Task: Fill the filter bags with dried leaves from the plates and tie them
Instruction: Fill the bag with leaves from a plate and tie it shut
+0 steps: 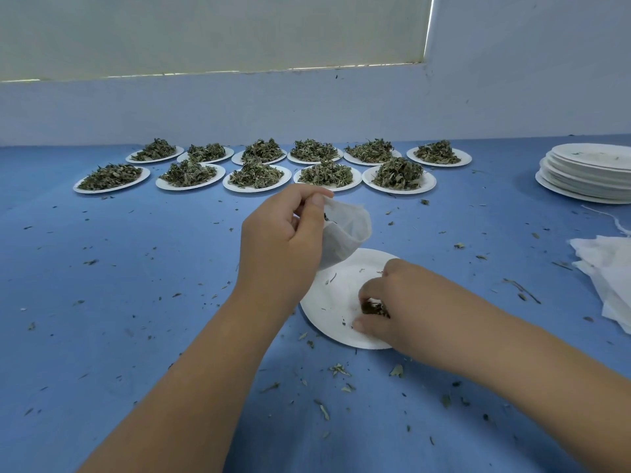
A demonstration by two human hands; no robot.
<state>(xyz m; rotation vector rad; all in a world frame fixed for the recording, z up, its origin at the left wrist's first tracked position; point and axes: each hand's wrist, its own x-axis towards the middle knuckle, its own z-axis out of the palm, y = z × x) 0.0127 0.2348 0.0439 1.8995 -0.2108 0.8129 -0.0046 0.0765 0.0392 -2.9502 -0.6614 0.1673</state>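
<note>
One plate [327, 302] nearly bare | right hand [399, 302] pinches its remaining leaves [374, 307] | left hand [276, 240] pinches filter bag [348, 233] open over plate's far rim, beyond right hand.

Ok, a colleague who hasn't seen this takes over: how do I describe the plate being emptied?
On the blue table, two rows of leaf-heaped plates line the far side. Nearer, alone, lies one white paper plate, under the right hand. Unlike its neighbours it is almost bare, just a last pinch of leaves, with the left hand holding a filter bag above its far edge.
</note>
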